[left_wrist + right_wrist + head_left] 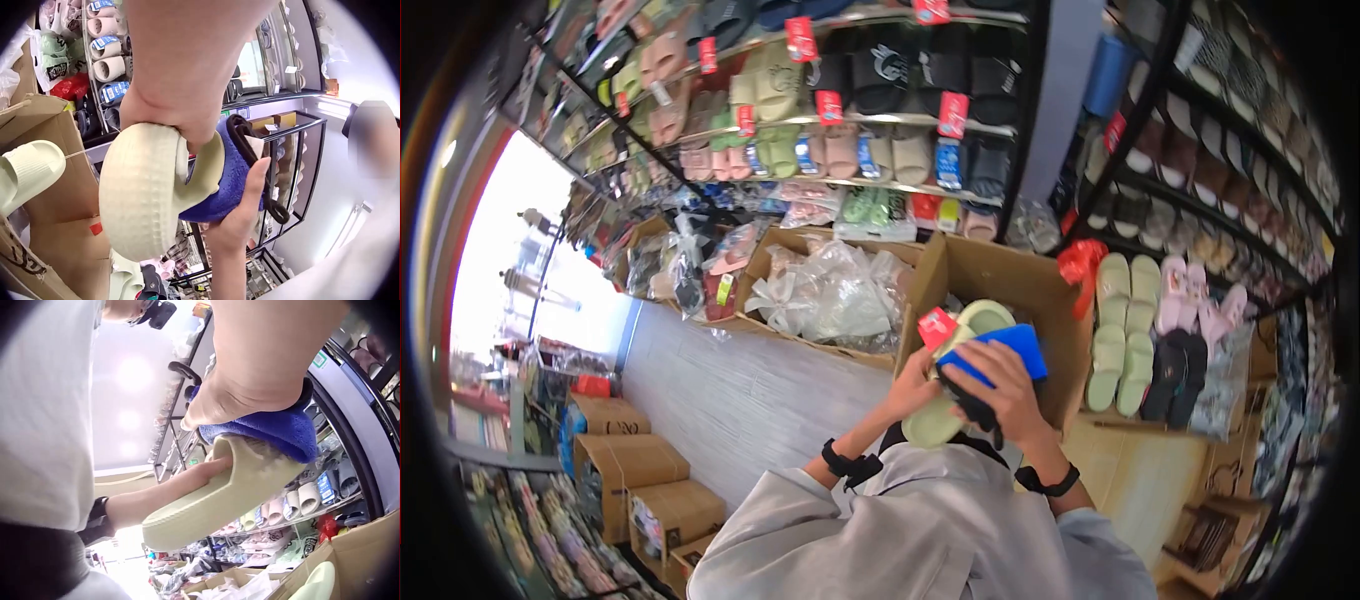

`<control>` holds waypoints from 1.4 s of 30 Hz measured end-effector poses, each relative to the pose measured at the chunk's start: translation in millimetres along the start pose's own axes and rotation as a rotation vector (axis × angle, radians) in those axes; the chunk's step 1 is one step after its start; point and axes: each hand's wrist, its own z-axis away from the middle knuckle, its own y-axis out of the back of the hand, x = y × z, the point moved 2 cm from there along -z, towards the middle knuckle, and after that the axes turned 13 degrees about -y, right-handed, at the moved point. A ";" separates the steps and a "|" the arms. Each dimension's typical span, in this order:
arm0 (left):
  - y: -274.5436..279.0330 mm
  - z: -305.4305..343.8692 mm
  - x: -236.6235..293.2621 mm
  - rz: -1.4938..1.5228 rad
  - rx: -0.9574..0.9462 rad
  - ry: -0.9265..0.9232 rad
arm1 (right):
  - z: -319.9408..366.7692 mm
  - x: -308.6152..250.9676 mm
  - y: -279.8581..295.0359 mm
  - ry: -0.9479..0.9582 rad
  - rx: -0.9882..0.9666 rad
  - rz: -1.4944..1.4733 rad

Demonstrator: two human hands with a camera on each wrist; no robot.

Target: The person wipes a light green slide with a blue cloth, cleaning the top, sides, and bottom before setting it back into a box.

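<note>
My left hand (913,387) grips a pale green slide sandal (140,194) in front of my body, with fingers inside its foot opening in the right wrist view. My right hand (1003,388) holds a fuzzy blue cloth (269,431) with black edging and a black loop (278,211). The cloth lies against the sandal's strap part (253,459). Beyond, over the open carton (960,265), is a second pale green slide (987,316). A thin clear string runs from that slide toward the held one in the left wrist view. A red tag (937,327) shows beside my left hand.
A carton of plastic-wrapped goods (830,290) stands left of the open carton. Several slides, including a green pair (1107,370) and black ones (1175,375), lie to the right. Shelves of slides (840,150) line the back; more cartons (635,470) stand at left.
</note>
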 end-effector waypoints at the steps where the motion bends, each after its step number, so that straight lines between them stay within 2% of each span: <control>1: 0.3 8.0 -1.3 0.016 0.004 -0.013 | 7.2 -8.5 -3.6 0.051 -0.040 0.015; 3: 2.0 8.6 5.0 0.051 -0.049 0.001 | 19.1 -15.9 -9.5 0.170 -0.117 0.071; 5: 1.4 14.2 -0.3 0.156 -0.115 0.120 | 27.8 -9.4 -5.9 0.116 -0.100 0.019; 8: -2.5 21.3 9.1 0.151 -0.141 0.184 | 33.5 6.4 1.8 -0.007 -0.035 -0.032; 11: -14.5 21.9 12.1 0.243 -0.044 0.142 | 38.0 24.4 6.1 -0.148 0.067 -0.018; 15: -18.3 20.5 24.2 0.125 -0.027 0.093 | 43.2 12.5 1.9 -0.170 0.150 0.020; 18: -16.4 16.8 32.9 0.126 -0.063 0.049 | 48.6 -10.9 -5.3 -0.117 0.157 0.024; 22: -6.1 18.4 27.6 0.311 -0.090 0.101 | 50.0 -42.1 -14.9 0.185 0.011 0.112; 24: -5.0 20.2 30.8 0.240 -0.060 0.064 | 47.5 -39.9 -13.1 0.232 0.000 0.109; 25: -2.3 23.9 27.4 0.187 -0.057 -0.033 | 44.9 -36.9 -10.4 0.254 -0.007 0.111; 27: 0.1 22.7 34.2 -0.020 -0.084 -0.124 | 38.4 -22.9 -3.8 0.143 0.046 0.033; 30: 1.8 23.3 35.1 0.041 -0.077 0.043 | 27.6 -6.8 3.0 -0.059 0.108 0.018; 32: 0.0 22.6 33.5 0.039 -0.063 0.022 | 23.6 -7.6 0.6 -0.088 0.162 0.027; 35: -5.4 22.3 33.4 0.025 -0.033 -0.060 | 21.8 -27.6 -5.1 -0.041 0.176 0.085; 38: -0.4 24.8 42.1 0.062 -0.053 0.003 | 24.7 -42.8 -15.5 0.081 0.098 0.080; 40: 3.7 23.7 41.8 0.010 -0.030 -0.146 | 28.3 -44.4 -22.7 0.244 0.024 0.134; 41: 5.1 19.4 38.5 0.046 -0.025 -0.093 | 30.5 -44.4 -24.8 0.322 -0.012 0.161; 42: 5.2 16.1 37.4 0.083 -0.021 -0.042 | 30.1 -41.3 -21.1 0.288 -0.011 0.122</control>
